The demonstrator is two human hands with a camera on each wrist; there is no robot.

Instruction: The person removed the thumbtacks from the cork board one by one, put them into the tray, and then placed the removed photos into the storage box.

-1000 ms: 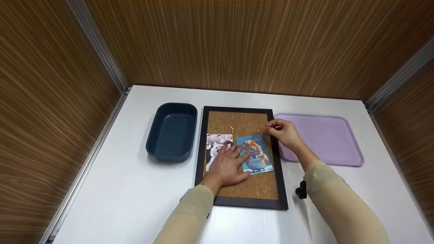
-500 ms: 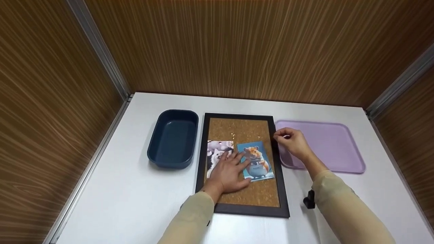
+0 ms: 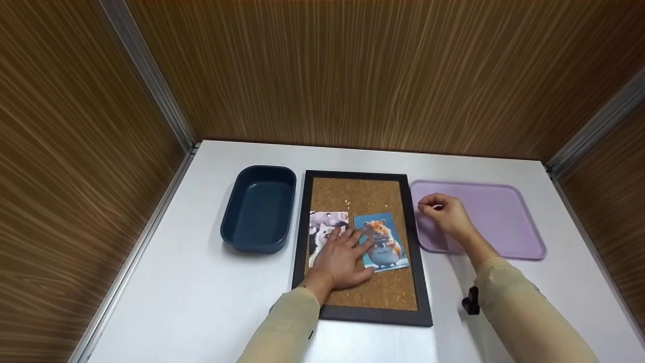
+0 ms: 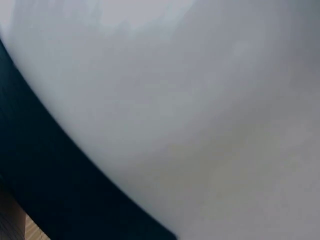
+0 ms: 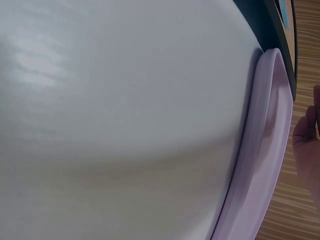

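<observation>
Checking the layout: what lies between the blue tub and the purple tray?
In the head view, the framed cork board lies between the blue tub and the purple tray, with two pictures on it and the left hand pressing them.

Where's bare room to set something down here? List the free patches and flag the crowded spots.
Free: the lavender tray right of the right hand; the inside of the navy tub; the white table in front of the tub; the cork board's top strip. Crowded: mid-board, where the left hand presses the hamster picture and the grey animal picture.
</observation>
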